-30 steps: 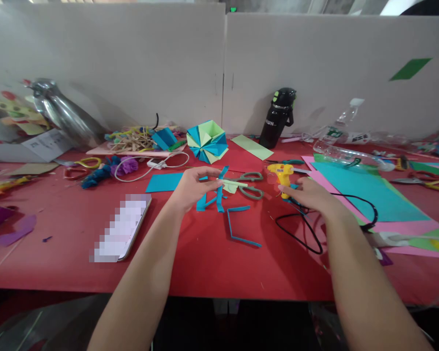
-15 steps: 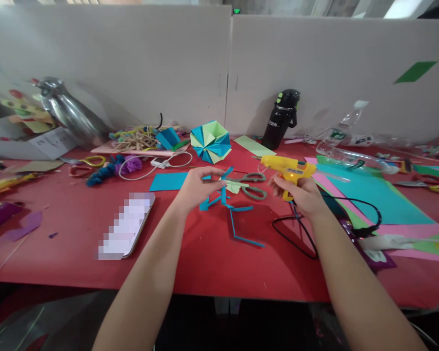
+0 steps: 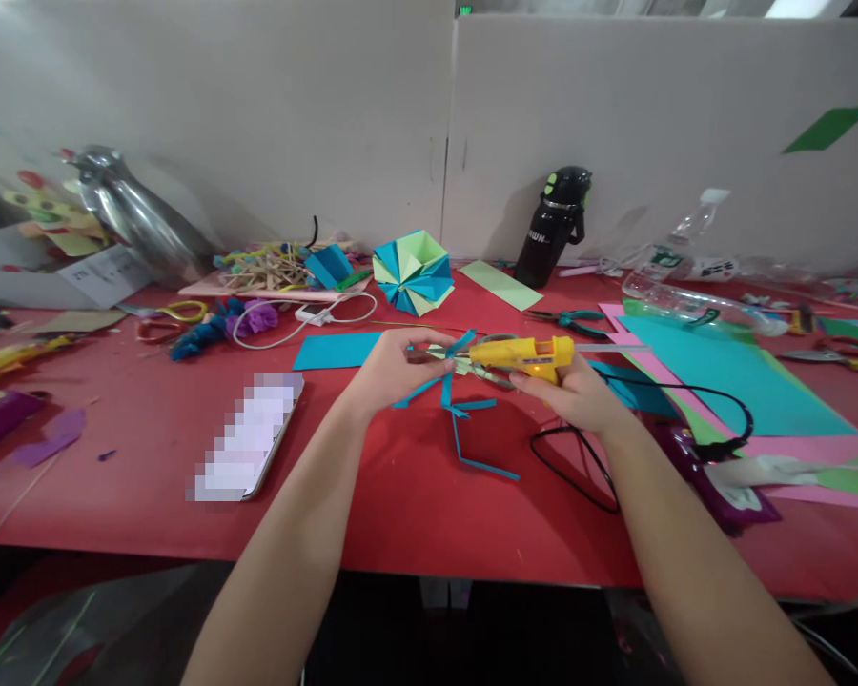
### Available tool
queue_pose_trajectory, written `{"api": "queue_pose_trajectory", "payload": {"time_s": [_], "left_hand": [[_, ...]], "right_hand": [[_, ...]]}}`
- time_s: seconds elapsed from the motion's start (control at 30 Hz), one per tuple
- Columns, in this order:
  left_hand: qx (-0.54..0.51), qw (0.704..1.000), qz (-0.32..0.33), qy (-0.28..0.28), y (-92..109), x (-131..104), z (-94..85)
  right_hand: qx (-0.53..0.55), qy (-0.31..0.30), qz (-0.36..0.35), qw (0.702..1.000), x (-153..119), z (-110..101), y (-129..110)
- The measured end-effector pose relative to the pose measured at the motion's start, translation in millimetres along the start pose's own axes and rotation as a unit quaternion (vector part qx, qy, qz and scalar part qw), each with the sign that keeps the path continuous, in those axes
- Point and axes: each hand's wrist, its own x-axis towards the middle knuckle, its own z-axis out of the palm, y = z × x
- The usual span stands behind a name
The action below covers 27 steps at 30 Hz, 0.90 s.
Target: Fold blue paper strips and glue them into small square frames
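Between the hands: glue gun (image 3: 520, 353), blue strip (image 3: 447, 391) | left hand (image 3: 392, 373) pinching strip | right hand (image 3: 578, 391) gripping gun

Craft workspace: glue gun (image 3: 554, 354), scissors (image 3: 163, 312), coloured paper (image 3: 736, 381).

I see a smooth yellow plastic glue gun (image 3: 525, 353) and matt blue paper strips (image 3: 480, 405) mid-frame; upper left, a glossy silver metal jug (image 3: 139, 221).

Right hand (image 3: 576, 391) gripping yellow plastic glue gun (image 3: 533, 353), nozzle tip right by left hand (image 3: 393, 376)! Left pinching narrow blue paper strip (image 3: 447, 389). Bent blue paper strip (image 3: 460, 459) below, on red tabletop (image 3: 400, 514). Behind: blue-and-green folded-paper ornament (image 3: 413, 273).
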Motion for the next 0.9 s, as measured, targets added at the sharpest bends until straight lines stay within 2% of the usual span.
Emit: {"api": "queue_pose_trajectory", "payload": {"time_s": [0.13,0.4,0.9], "left_hand": [[-0.020,1.000,-0.002,-0.023,4.7,-2.0,1.8],[-0.032,0.999,-0.003,-0.031,6.1,-3.0,1.9],[-0.045,0.998,-0.013,-0.044,2.0,-2.1,2.1]], "right_hand": [[0.006,-0.003,-0.002,1.000,0.6,0.6,-1.0],[-0.007,-0.015,-0.015,1.000,0.1,0.1,-5.2],[-0.027,-0.009,0.006,1.000,-2.2,-0.4,-5.2]]}}
